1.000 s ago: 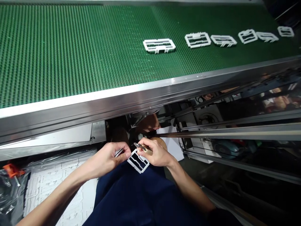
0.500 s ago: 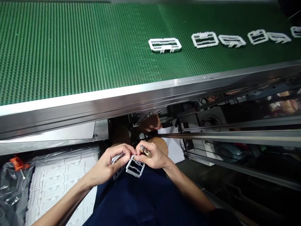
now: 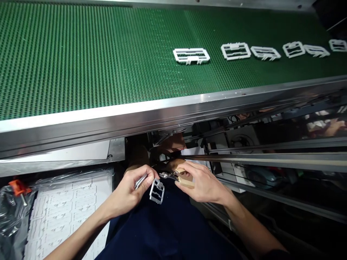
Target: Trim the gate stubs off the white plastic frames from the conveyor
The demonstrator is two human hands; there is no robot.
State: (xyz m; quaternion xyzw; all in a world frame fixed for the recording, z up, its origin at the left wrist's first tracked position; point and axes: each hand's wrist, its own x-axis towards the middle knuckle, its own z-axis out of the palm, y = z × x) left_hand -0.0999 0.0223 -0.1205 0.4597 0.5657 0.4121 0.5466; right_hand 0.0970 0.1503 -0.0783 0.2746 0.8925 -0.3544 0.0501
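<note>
My left hand (image 3: 137,186) grips a white plastic frame (image 3: 157,191) between thumb and fingers, above my dark blue lap. A second pale piece (image 3: 141,181) shows partly inside the same hand, mostly hidden by the fingers. My right hand (image 3: 204,182) is closed round the beige handles of a pair of nippers (image 3: 185,177). Their metal jaws point left, close to the top edge of the held frame; whether they touch it I cannot tell.
Several similar white frames (image 3: 192,56) lie in a row on the green conveyor belt (image 3: 94,57), behind its metal edge rail (image 3: 130,112). At lower left are packed white sheets (image 3: 65,213) in plastic and an orange-handled tool (image 3: 20,188). Metal rails (image 3: 271,157) run along the right.
My right hand has drawn away rightward from the frame and turned, and the nippers' handles and jaws now extend toward the frame. My left hand keeps its hold, the frame slightly turned.
</note>
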